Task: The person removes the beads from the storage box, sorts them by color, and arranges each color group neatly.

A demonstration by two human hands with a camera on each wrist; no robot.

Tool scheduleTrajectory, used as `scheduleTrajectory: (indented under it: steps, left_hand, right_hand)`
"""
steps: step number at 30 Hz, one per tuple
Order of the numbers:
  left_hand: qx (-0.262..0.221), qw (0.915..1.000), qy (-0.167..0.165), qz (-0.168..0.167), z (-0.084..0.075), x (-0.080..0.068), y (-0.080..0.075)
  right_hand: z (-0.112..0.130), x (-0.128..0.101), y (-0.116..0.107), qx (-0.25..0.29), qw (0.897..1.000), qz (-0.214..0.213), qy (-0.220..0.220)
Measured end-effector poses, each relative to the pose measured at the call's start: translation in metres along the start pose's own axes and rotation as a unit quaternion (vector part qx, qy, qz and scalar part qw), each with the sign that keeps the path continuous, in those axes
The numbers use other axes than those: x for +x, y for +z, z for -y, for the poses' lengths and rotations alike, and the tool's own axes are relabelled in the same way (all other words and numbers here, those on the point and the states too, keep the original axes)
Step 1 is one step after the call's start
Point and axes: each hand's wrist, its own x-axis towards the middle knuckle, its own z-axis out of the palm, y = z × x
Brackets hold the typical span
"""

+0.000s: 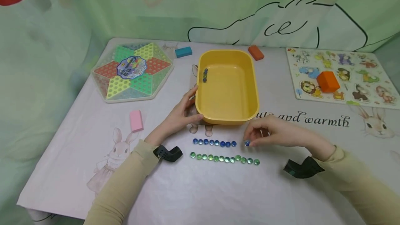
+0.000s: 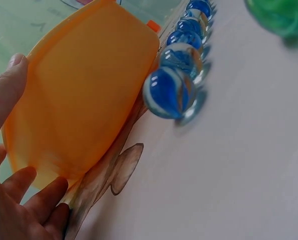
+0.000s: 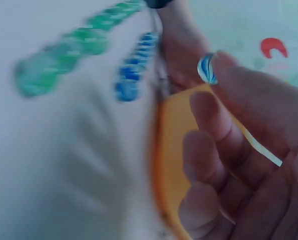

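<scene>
Right hand (image 1: 275,133) pinched a blue marble (image 1: 247,143) just right of the blue row (image 1: 214,142), whose long axis ran left-right; left hand (image 1: 182,114), fingers relaxed, touched the yellow tub (image 1: 227,114).

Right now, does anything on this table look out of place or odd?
Only mildly: an orange block sits on the animal puzzle board, covering part of it. The marble rows look orderly; the right hand pinches one blue marble.

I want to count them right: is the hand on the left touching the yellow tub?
Touching. In the head view the left hand lies against the yellow tub; the left wrist view shows its fingers on the wall.
</scene>
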Motion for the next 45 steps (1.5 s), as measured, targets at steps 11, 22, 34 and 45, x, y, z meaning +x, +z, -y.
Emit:
scheduleTrajectory:
  steps: [11,22,34,45]
  left_hand:
    - [0.002,0.9999,0.006,-0.013,0.036,0.007,0.001]
    - [-0.007,1.0000,-0.003,-0.006,0.014,0.003,0.000]
    - [-0.006,0.9999,-0.009,-0.003,-0.001,0.000,0.000]
    - [-0.007,1.0000,-0.007,0.000,-0.001,0.000,0.000]
  right_hand:
    - [-0.019,0.010,0.022,0.009,0.998,-0.010,0.060]
    - [-0.015,0.013,0.027,-0.027,0.995,-0.021,0.092]
    - [-0.013,0.011,0.027,-0.025,0.995,-0.020,0.094]
    - [0.017,0.007,-0.011,-0.070,0.990,0.095,0.072]
